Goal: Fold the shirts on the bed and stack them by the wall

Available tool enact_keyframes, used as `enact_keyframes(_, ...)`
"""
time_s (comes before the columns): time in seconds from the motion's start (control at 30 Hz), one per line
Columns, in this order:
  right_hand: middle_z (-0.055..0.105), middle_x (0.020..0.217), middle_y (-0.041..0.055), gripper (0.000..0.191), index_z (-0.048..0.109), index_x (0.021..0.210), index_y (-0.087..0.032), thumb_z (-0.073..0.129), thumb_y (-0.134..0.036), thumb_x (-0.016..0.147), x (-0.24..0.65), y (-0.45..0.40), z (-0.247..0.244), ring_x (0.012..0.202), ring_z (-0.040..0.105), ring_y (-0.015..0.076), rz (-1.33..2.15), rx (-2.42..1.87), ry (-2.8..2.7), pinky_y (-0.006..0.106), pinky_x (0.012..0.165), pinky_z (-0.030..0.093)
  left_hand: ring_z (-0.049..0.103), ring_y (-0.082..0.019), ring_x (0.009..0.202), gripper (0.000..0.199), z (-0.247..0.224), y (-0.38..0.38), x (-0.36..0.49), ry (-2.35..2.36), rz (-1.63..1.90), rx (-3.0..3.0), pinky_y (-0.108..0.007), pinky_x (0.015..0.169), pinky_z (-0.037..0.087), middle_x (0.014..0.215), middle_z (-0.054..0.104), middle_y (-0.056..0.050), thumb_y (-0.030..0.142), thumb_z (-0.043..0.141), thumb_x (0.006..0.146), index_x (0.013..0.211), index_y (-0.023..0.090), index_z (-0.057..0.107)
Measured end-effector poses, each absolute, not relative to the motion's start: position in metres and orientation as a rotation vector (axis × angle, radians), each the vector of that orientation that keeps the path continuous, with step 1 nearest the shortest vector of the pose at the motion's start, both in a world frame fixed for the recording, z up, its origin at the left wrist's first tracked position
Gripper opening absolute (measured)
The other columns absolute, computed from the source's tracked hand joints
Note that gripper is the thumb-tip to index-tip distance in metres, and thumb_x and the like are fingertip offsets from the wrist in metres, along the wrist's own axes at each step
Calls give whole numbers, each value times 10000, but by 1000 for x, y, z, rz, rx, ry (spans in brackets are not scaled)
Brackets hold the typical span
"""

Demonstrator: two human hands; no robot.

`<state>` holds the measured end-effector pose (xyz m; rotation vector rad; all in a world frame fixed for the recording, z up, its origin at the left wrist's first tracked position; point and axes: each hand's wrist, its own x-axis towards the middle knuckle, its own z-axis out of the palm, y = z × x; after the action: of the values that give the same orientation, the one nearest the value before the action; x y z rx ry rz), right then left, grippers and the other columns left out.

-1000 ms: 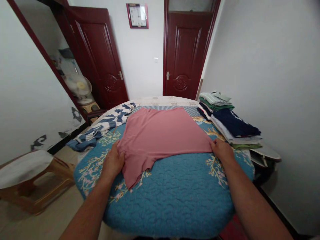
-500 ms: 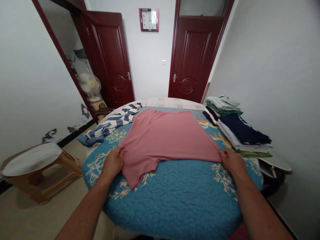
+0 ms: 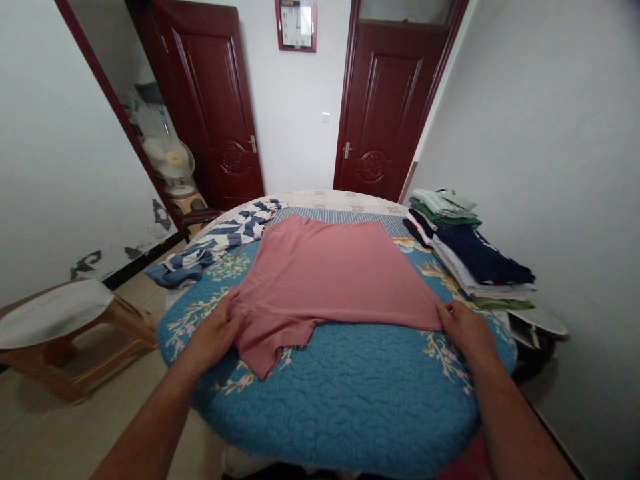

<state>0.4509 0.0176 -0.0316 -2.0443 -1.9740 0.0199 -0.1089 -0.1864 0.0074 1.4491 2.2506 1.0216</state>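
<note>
A pink T-shirt (image 3: 345,270) lies spread sideways on a blue quilted cover (image 3: 360,393), its neck end to the left and its hem to the right. At the near left, one short sleeve hangs toward me. My left hand (image 3: 215,333) is closed on the cloth at the neck end, thumb on top and fingertips partly hidden in the fabric. The near hem corner is pinched between the thumb and fingers of my right hand (image 3: 467,330). Small creases run through the cloth by my left hand; the middle lies mostly flat.
Folded clothes (image 3: 480,257) are stacked at the table's right side. A blue-and-white striped garment (image 3: 225,237) lies loosely at the left edge. On the floor to the left stands a stool (image 3: 120,327) with a pale top. Two dark red doors (image 3: 395,100) and a fan (image 3: 170,160) are farther back.
The neck end of the T-shirt has shifted slightly left with my left hand. My right hand keeps its hold on the hem corner. The camera has tipped down a little.
</note>
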Motion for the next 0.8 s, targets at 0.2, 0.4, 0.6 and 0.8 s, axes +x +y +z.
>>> enact_keyframes(0.2,768,876,59,536,662,1383,-217,461,-525,993,456,10,-35,847,721,286,246,-1789,-1852,373,801,502,728,-346,1232,565,23,-213,-78,1872,852,1485,-441,1072,575,1177,825,-56,557,722,834,1353,343,782)
enact_keyframes(0.4,800,1173,86,408,787,1074,-244,499,-496,933,465,17,-25,1138,702,296,437,-1672,-1808,365,993,513,770,-351,1097,386,30,-214,-88,1585,1181,965,-439,906,649,1188,827,-111,468,810,732,1040,246,874)
enact_keyframes(0.6,805,1157,90,424,822,1043,-240,548,-533,908,468,19,-22,1121,715,297,500,-1730,-1716,353,988,522,786,-317,1029,418,20,-206,-95,1584,1239,789,-442,873,667,1179,822,-141,376,719,759,1126,212,836)
enact_keyframes(0.8,812,1194,94,544,790,1296,-200,524,-451,893,470,17,-24,1068,735,292,531,-1735,-1870,366,940,547,688,-317,1305,505,23,-212,-105,1966,942,1579,-462,1219,487,1323,794,-25,300,579,710,1137,306,849)
